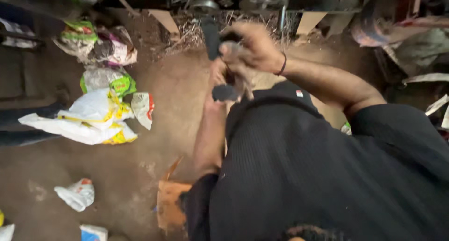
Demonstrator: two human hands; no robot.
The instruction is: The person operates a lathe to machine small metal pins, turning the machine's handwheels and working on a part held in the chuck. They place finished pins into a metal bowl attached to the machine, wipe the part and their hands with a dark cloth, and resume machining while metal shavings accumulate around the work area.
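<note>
Both hands grip a dark tool at top centre of the frame.
The right hand (255,47) and left hand (220,75) are closed around the dark handled tool (213,40), blurred, above the dirt floor (154,129); plastic bags (93,117) lie at left.

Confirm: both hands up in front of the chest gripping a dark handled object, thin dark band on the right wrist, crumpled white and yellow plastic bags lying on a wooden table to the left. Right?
One thing is off: the crumpled white and yellow plastic bags lie on the brown dirt floor, not on a wooden table. The rest holds in the head view: left hand and right hand are raised in front of the chest on the dark handled object, with a thin dark band on the right wrist.
</note>
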